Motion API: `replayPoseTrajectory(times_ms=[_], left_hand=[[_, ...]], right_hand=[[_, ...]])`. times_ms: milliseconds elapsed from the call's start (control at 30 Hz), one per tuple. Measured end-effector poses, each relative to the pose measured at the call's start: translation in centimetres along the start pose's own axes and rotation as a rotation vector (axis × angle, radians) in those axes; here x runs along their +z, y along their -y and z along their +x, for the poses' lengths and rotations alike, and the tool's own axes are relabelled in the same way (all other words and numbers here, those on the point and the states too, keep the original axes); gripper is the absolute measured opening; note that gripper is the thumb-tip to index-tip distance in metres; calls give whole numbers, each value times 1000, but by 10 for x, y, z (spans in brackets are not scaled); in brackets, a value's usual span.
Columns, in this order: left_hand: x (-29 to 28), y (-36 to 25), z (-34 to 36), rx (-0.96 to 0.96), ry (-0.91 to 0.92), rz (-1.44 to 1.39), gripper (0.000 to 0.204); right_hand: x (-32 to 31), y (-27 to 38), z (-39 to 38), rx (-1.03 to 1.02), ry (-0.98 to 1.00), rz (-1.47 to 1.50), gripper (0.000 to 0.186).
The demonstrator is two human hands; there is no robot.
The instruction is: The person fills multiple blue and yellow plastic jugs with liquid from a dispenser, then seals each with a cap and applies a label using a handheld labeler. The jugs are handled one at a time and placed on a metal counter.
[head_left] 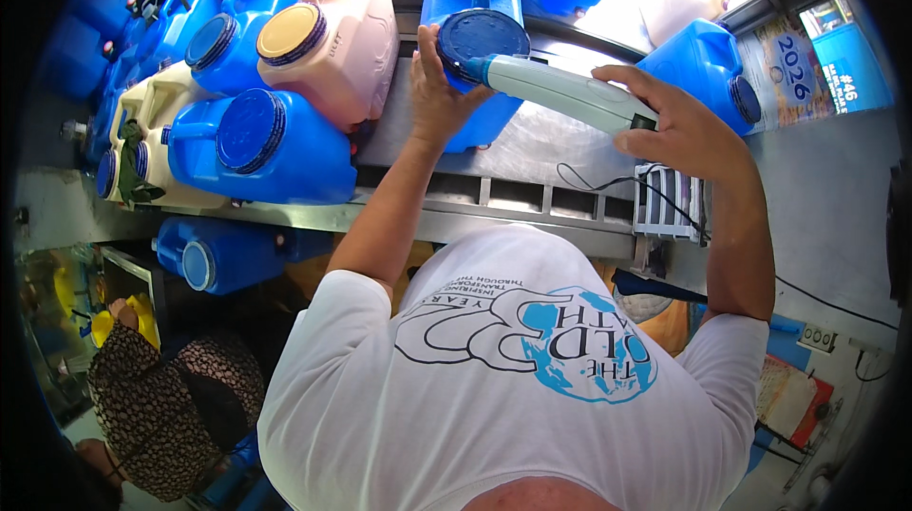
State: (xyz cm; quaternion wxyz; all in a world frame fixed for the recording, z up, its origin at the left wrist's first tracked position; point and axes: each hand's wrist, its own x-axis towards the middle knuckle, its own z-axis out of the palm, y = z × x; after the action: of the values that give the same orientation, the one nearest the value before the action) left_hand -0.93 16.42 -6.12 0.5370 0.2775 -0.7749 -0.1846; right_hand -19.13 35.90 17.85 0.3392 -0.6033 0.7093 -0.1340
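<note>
An upright blue water jug [489,122] stands on the metal counter in front of me, with a round dark blue cap [485,34]. My left hand [437,93] is closed against the left side of the cap and neck, fingers up along its edge and thumb below. In my right hand [670,117] is a pale green heat gun [565,88], its fingers and thumb around the back end. The blue tip of the heat gun points left, right by the cap's lower rim and close to my left thumb. Whether the tip touches the cap I cannot tell.
Several blue, cream and pink jugs [328,65] crowd the counter's left side. Another blue jug [698,74] leans at the right. A slatted white holder [665,202] with a black cord [608,186] sits at the counter's front edge. At lower left, a person in a patterned sleeve [152,397] holds something yellow.
</note>
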Motion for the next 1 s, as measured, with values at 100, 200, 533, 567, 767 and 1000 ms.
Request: replayPoseTrajectory(times_ms=[100, 200, 533, 567, 767, 1000], left_hand=[[-1, -2, 1, 6, -11, -14, 133], [-3, -3, 2, -4, -2, -36, 135], [-13, 0, 5, -81, 112, -248, 133], [-13, 1, 6, -92, 122, -275, 131], [-20, 5, 18, -221, 110, -576, 115], [-26, 12, 27, -249, 145, -626, 106]], right_hand=[[-5, 14, 14, -37, 8, -81, 73], [-6, 25, 33, -98, -38, -190, 70], [-37, 30, 85, -42, -143, -340, 62], [-39, 31, 87, -36, -150, -358, 63], [-44, 64, 88, 96, -84, -418, 65], [-48, 85, 94, 108, -81, -422, 62]])
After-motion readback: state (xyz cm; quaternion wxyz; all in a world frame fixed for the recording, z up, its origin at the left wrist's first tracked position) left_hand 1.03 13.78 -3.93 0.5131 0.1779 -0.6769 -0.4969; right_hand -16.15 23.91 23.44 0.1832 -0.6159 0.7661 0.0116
